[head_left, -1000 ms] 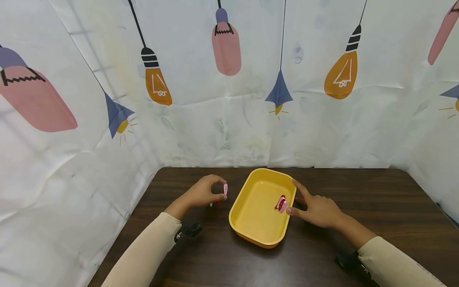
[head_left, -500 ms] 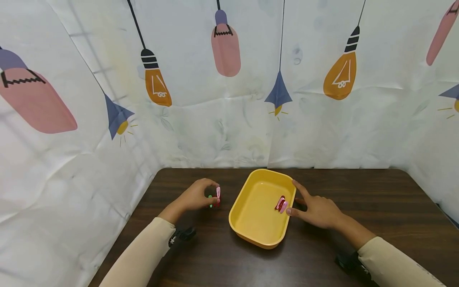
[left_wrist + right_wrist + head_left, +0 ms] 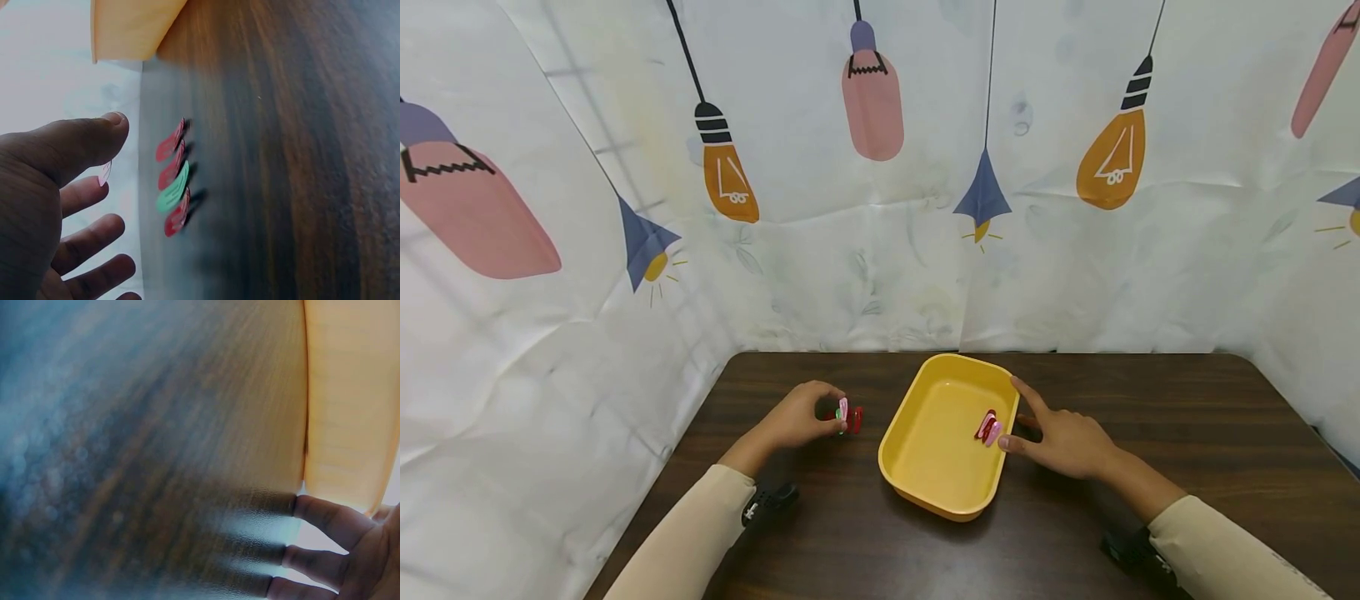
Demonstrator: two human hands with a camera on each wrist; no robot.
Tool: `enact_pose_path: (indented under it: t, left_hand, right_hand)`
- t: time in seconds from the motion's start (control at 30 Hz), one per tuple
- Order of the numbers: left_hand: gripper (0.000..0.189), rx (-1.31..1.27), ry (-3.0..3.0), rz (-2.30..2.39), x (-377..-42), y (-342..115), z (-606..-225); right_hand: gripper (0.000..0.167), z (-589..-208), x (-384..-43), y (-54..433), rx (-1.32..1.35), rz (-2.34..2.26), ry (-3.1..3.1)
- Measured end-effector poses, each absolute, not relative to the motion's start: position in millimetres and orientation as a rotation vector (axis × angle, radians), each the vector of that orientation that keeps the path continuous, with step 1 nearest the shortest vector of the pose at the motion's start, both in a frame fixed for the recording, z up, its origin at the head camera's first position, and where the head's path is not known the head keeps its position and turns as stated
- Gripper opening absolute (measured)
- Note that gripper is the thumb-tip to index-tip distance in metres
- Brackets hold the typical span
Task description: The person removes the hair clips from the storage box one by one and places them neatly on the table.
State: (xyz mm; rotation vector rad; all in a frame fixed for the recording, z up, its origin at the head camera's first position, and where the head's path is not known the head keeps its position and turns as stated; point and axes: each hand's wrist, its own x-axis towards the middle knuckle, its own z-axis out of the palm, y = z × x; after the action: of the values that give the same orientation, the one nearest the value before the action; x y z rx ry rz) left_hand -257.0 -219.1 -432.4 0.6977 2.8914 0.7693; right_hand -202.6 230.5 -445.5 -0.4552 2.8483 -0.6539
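Observation:
My left hand [image 3: 801, 417] pinches a pink hair clip [image 3: 843, 407] between thumb and forefinger, the other fingers held apart from it. In the left wrist view the pink clip shows just below the thumb, mostly hidden. Close by on the table lie several more snap clips in a row: red clips [image 3: 170, 147] and one green clip [image 3: 173, 192]. A yellow tray [image 3: 925, 467] stands to the right of them, with a few pink and dark red clips [image 3: 988, 427] in it. My right hand [image 3: 1067, 442] rests at the tray's right rim, forefinger and thumb spread along it, other fingers straight on the table [image 3: 125, 456].
The dark wooden table [image 3: 1150, 400] ends at a white curtain [image 3: 880, 275] printed with lamps, which hangs behind it and along the left side. A black wrist camera [image 3: 771, 500] sits under the left sleeve.
My left hand has moved left and slightly down with the pink clip, towards the clips on the table, uncovering more of the red ones. The right hand and the tray stay put.

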Motion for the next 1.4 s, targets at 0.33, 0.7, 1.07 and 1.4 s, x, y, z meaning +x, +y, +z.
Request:
enact_pose_path:
  t: [0.33, 0.7, 1.07, 1.4]
  left_hand:
    - [0.046, 0.662, 2.935, 0.729, -253.7, -228.6, -439.7]
    - [0.046, 0.642, 2.977, 0.662, -251.7, -240.7, -449.0]
    - [0.047, 0.558, 2.977, 0.646, -251.7, -249.8, -458.4]
    - [0.049, 0.508, 2.967, 0.592, -249.7, -250.3, -457.1]
  right_hand:
    - [0.105, -445.0, -202.0, 230.5, -0.456, -0.677, 2.843]
    - [0.105, -446.7, -202.5, 231.1, -0.457, -0.658, 2.853]
    - [0.105, -447.6, -201.9, 231.8, -0.455, -0.667, 2.847]
    - [0.105, -445.1, -202.2, 231.0, -0.452, -0.656, 2.847]
